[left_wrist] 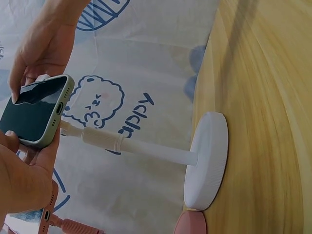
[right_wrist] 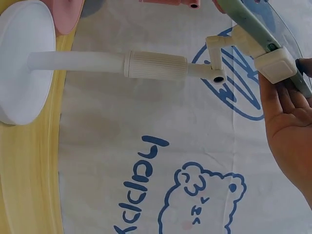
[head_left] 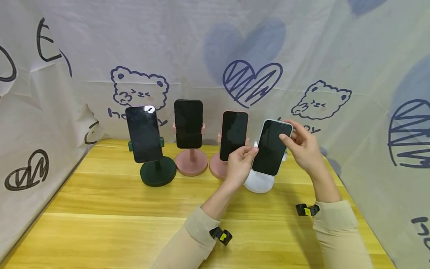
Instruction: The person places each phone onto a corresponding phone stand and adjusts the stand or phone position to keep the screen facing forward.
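A smartphone (head_left: 271, 147) in a pale green case sits tilted in the clamp of a white phone stand (head_left: 259, 183). My right hand (head_left: 304, 147) grips its upper right side, thumb on the screen and fingers behind. On the opposite edge, my left hand (head_left: 240, 164) pinches the phone beside the white clamp arm, its thumb on the front. The left wrist view shows both thumbs on the phone (left_wrist: 36, 109). Seen from the right wrist, the clamp's white block (right_wrist: 275, 66) hugs the case edge by the right fingers. Most left fingertips are hidden behind the phone.
Left of the white stand, phones stand on two pink stands (head_left: 191, 163) and a dark green stand (head_left: 158, 172). The nearer pink base (head_left: 218, 167) is right beside the white one. A printed cloth (head_left: 188, 41) hangs behind the wooden table (head_left: 134, 224).
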A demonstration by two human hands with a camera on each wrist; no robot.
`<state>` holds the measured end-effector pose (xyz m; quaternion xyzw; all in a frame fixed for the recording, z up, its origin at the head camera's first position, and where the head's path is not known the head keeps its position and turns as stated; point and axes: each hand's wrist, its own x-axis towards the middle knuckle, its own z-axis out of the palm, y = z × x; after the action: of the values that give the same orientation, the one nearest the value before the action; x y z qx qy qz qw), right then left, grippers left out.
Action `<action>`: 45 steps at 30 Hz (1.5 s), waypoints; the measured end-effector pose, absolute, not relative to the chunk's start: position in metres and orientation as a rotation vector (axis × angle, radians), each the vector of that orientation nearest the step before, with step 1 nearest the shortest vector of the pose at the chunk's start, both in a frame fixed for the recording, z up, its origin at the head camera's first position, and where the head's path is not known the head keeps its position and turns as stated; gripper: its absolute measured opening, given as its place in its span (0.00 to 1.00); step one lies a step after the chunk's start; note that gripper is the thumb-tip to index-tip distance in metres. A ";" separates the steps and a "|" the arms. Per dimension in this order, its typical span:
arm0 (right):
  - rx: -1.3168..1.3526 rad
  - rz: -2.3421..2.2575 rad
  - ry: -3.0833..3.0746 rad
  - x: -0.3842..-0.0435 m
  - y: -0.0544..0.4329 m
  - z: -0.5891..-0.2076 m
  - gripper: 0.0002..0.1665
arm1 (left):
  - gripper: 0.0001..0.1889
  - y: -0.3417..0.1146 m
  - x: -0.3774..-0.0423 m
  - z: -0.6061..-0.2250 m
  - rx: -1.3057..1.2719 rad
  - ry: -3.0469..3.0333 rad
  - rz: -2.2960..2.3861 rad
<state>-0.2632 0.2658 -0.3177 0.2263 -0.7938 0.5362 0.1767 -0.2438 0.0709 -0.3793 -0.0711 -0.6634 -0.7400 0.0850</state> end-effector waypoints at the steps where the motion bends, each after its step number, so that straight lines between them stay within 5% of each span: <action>1: 0.649 1.517 -2.247 -0.263 0.265 -0.318 0.24 | 0.14 0.071 -0.244 -0.379 -0.209 -1.976 -2.204; 22: 0.459 1.758 -1.995 -0.270 0.243 -0.341 0.30 | 0.21 0.027 -0.235 -0.377 -0.624 -2.442 -1.612; 31: 0.299 1.524 -2.134 -0.264 0.242 -0.349 0.35 | 0.21 -0.039 -0.230 -0.365 -0.680 -2.309 -0.909; 45: 0.399 0.875 -2.524 -0.243 0.274 -0.378 0.49 | 0.38 -0.172 -0.215 -0.348 -0.427 -2.154 -0.470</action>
<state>-0.2434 0.2737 -0.3785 0.1443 -0.9119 0.3160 0.2187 -0.2148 -0.1721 -0.3481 -0.1715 -0.8645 -0.1888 0.4331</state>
